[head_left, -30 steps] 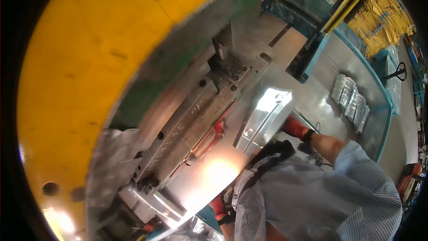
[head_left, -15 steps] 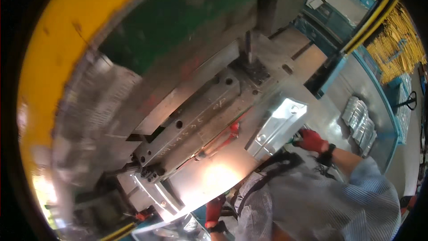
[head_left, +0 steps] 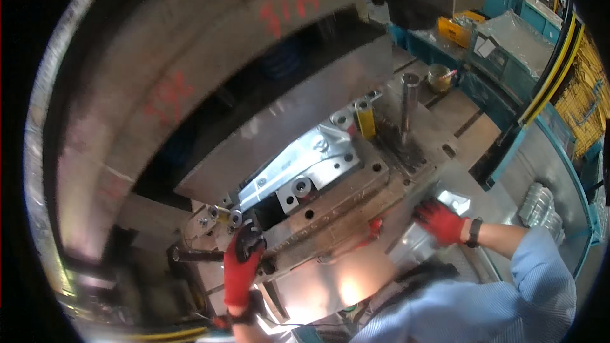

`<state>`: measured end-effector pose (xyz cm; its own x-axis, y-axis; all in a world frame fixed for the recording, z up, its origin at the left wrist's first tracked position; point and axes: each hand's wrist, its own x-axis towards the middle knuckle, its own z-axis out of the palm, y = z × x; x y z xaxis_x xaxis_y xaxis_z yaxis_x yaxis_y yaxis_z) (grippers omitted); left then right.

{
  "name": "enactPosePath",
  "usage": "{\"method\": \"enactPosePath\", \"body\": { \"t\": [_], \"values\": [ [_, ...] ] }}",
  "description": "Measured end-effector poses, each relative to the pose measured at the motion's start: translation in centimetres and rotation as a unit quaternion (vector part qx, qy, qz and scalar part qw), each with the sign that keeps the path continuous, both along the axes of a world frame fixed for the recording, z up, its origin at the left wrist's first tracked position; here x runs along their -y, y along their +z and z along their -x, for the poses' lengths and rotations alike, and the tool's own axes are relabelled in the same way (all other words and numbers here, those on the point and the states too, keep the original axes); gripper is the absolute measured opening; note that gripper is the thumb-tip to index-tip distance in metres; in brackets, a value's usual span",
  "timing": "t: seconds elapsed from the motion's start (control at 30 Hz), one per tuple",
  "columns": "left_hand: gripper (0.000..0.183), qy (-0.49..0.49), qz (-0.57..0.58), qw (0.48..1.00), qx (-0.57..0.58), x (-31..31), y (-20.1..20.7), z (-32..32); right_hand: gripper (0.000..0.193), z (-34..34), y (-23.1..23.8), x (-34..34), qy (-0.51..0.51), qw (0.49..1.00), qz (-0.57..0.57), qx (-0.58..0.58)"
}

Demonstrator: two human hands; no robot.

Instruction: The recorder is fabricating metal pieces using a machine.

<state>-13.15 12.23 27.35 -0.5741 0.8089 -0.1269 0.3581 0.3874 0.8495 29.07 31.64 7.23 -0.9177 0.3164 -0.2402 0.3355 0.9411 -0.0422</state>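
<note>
A shiny formed metal panel (head_left: 289,162) lies in the press die (head_left: 337,206), below the raised upper tool (head_left: 279,111). My left hand (head_left: 244,260), in a red glove with dark fingertips, reaches to the die's left end, close to the panel's left end. Its fingers are bent and blurred, so any grip there is hidden. On the near right, my right hand (head_left: 441,222), also red-gloved, has its fingers bent over a second metal panel (head_left: 412,246). That panel rests tilted at the front of the press and shows on both sides of the hand.
Guide posts (head_left: 410,105) stand at the die's right and left ends. A yellow-striped upright (head_left: 553,79) rises at the right. Beyond it, stacked formed parts (head_left: 542,213) lie on a metal table (head_left: 565,184). Teal bins (head_left: 502,44) and a small pot (head_left: 440,78) sit farther back.
The upper tool has risen, exposing the panel in the die. My left hand has moved up from the front edge to the die's left end. My right hand has come over the near panel.
</note>
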Motion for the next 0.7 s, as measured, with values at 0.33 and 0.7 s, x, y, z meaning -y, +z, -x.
{"method": "enactPosePath", "body": {
  "t": [0.33, 0.7],
  "values": [
    [0.093, -0.263, 0.198, 0.868, -0.371, -13.5, -2.6, 10.7, 0.112, 1.5, -5.3, -1.5, 0.052, 0.996, 0.041, 0.060],
    [0.087, -0.250, 0.084, 0.894, -0.361, -12.8, -0.7, 9.4, 0.107, 1.0, -3.9, -1.6, 0.059, 0.998, 0.016, 0.031]
  ]
}}
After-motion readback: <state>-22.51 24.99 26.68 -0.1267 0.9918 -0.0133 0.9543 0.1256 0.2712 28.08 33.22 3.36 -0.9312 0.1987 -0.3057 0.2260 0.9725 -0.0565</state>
